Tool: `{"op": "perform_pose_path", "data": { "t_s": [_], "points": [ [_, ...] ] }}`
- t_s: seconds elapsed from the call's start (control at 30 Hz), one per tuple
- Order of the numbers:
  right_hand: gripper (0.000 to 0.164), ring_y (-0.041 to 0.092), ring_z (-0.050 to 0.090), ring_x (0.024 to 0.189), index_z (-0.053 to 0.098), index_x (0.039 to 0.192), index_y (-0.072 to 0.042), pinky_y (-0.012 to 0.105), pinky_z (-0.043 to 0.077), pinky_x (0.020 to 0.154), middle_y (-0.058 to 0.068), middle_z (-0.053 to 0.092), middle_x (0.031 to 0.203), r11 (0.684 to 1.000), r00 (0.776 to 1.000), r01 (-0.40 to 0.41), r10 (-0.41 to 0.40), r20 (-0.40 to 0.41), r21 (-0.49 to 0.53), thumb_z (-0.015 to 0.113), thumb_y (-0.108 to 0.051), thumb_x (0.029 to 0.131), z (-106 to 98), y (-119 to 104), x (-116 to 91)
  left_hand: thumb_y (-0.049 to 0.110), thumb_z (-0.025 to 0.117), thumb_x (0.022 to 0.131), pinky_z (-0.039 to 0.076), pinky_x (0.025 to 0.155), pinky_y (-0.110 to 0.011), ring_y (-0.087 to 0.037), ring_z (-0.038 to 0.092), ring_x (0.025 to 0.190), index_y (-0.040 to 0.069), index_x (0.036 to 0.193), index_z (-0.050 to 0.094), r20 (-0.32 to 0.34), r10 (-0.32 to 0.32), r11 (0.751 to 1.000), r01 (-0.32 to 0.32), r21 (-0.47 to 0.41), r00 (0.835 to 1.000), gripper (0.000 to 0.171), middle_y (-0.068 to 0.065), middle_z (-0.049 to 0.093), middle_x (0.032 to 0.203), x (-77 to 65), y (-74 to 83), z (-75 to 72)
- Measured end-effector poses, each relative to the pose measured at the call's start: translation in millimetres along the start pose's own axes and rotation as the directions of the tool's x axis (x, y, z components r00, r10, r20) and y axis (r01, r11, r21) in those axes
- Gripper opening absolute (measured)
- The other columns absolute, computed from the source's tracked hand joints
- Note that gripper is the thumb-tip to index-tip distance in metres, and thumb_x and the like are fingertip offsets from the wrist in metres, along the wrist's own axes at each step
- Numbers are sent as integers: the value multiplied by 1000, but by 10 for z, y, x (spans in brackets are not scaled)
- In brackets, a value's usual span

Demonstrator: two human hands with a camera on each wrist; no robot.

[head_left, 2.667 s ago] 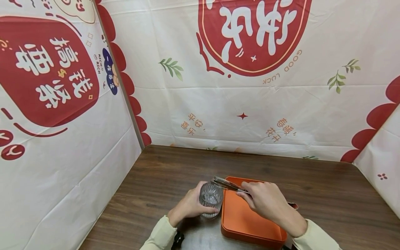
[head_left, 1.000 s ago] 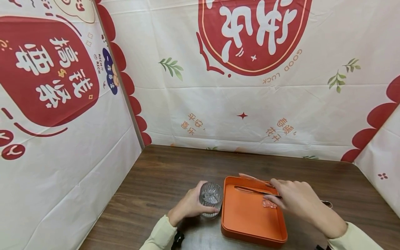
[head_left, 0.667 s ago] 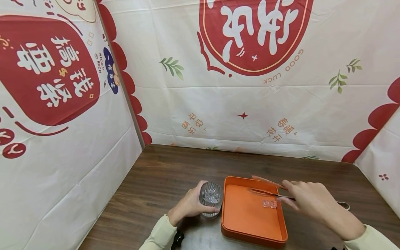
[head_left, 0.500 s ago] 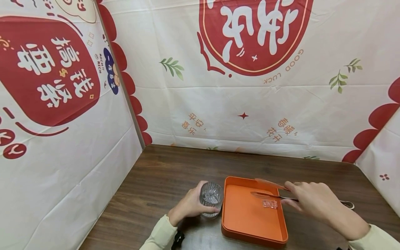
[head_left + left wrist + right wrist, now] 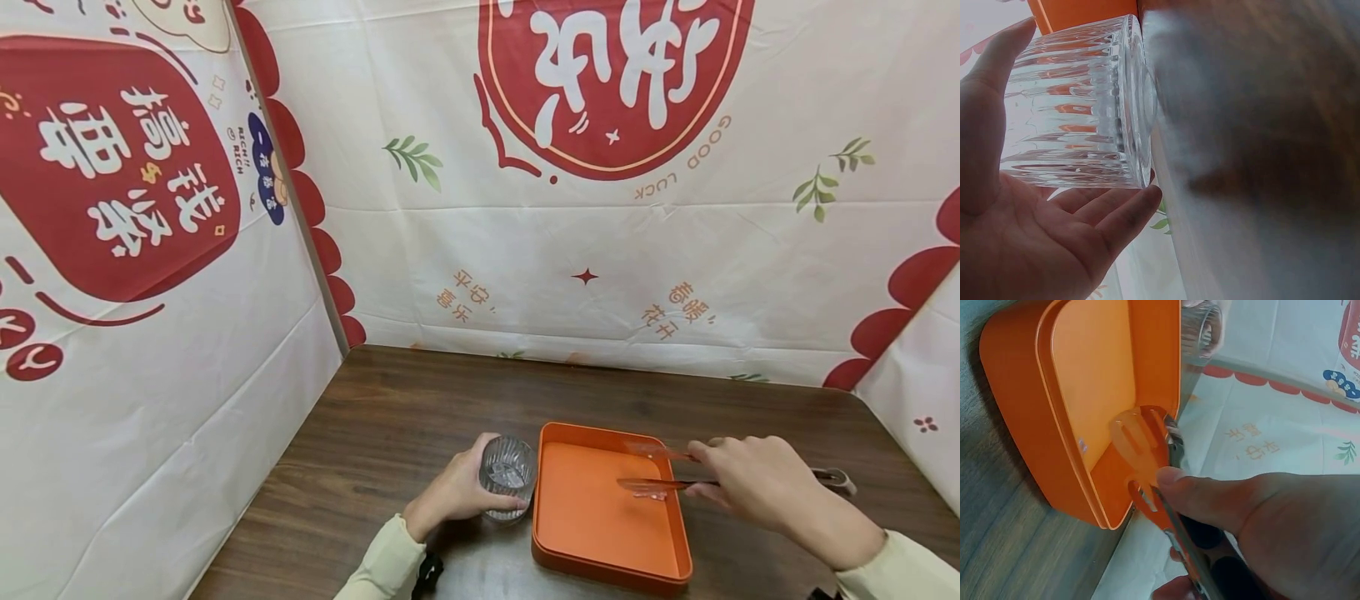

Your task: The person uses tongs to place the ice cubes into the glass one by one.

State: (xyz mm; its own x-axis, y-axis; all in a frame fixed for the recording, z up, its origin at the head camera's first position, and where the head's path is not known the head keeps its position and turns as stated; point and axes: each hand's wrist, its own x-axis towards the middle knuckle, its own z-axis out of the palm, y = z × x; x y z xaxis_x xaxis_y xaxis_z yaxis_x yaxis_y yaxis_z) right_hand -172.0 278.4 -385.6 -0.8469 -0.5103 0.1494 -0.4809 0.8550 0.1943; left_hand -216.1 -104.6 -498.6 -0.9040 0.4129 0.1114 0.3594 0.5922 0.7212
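Note:
My left hand [image 5: 459, 492] grips a clear ribbed drinking glass [image 5: 510, 477], thumb on the near side and fingers on the far side. In the left wrist view the glass [image 5: 1079, 106] fills the palm side of the hand; whether anything lies in it I cannot tell. My right hand [image 5: 757, 479] holds metal tongs [image 5: 675, 484], their two arms spread apart inside an orange tray [image 5: 585, 525]. Small clear cubes [image 5: 651, 495] lie near the tray's right wall, partly hidden under the lower tong arm. The slotted tong head [image 5: 1138, 440] shows in the right wrist view.
The tray stands right beside the glass on a dark wooden table [image 5: 420, 400]. A white printed cloth [image 5: 420, 258] hangs behind the table, and another printed cloth [image 5: 150, 400] hangs at the left.
The right hand has carried the tongs from the glass's mouth rightward to the tray, spread them, and lowered them over the cubes. The left hand and glass have stayed put.

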Motion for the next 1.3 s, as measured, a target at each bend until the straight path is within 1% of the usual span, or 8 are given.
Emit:
{"op": "perform_pose_path", "data": {
  "t_s": [0.13, 0.23, 0.3, 0.47, 0.63, 0.9, 1.1, 1.3],
  "points": [
    [37, 14, 52, 51, 64, 87, -22, 37, 41, 43, -8, 62, 74, 1000, 999, 3, -2, 53, -17, 82, -49, 72, 18, 11, 24, 52, 89, 65, 53, 81, -30, -14, 63, 94, 19, 136, 43, 0, -1, 1000, 1, 4, 1000, 91, -5, 67, 110, 0, 0, 0],
    [38, 15, 54, 53, 65, 87, -21, 38, 42, 43, -8, 63, 74, 999, 998, 15, -13, 61, -37, 83, -49, 70, 41, 2, 51, 52, 89, 65, 53, 81, -30, -14, 63, 95, 19, 136, 43, -2, 2, 1000, -2, 4, 1000, 90, -4, 67, 110, 0, -2, -1],
    [38, 16, 55, 54, 64, 85, -21, 38, 43, 44, -8, 61, 71, 998, 998, 25, -22, 67, -53, 84, -50, 69, 56, -10, 70, 52, 89, 65, 53, 82, -30, -14, 64, 95, 19, 136, 43, -2, 3, 1000, -3, 4, 1000, 90, -4, 67, 110, -1, -4, -2],
    [39, 15, 54, 55, 65, 82, -20, 38, 46, 46, -6, 57, 67, 995, 992, 30, -18, 129, -92, 84, -51, 68, 74, -41, 132, 52, 89, 65, 53, 81, -30, -14, 64, 95, 20, 136, 43, -2, 0, 1000, 0, 2, 1000, 90, -4, 67, 110, 1, -10, 0],
    [36, 13, 52, 53, 66, 80, -21, 36, 46, 47, -7, 56, 66, 995, 987, 31, -15, 163, -96, 84, -50, 69, 91, -85, 183, 51, 89, 65, 52, 82, -30, -14, 63, 95, 19, 136, 43, -2, 2, 1000, -2, -1, 1000, 91, -4, 67, 110, 4, -15, 5],
    [42, 10, 41, 44, 55, 60, -21, 33, 40, 40, -8, 49, 53, 989, 995, 56, -44, 86, -134, 87, -47, 64, 140, -173, 215, 51, 90, 65, 52, 82, -30, -14, 64, 95, 18, 135, 44, -5, 14, 1000, -14, -4, 1000, 90, -4, 67, 110, 3, -6, -3],
    [41, 12, 46, 45, 53, 60, -21, 35, 43, 42, -7, 52, 56, 989, 996, 63, -54, 70, -132, 88, -41, 64, 136, -198, 242, 50, 90, 66, 53, 83, -30, -15, 64, 95, 18, 135, 44, -4, 17, 1000, -17, -12, 1000, 89, -5, 67, 110, 6, -1, -6],
    [38, 11, 46, 46, 52, 60, -21, 35, 43, 43, -7, 51, 57, 992, 995, 77, -70, 72, -100, 88, -32, 64, 145, -205, 248, 50, 89, 67, 52, 83, -31, -16, 64, 96, 18, 135, 44, 2, 15, 1000, -15, -18, 1000, 88, -6, 67, 110, 3, 7, -7]
  ]
}}
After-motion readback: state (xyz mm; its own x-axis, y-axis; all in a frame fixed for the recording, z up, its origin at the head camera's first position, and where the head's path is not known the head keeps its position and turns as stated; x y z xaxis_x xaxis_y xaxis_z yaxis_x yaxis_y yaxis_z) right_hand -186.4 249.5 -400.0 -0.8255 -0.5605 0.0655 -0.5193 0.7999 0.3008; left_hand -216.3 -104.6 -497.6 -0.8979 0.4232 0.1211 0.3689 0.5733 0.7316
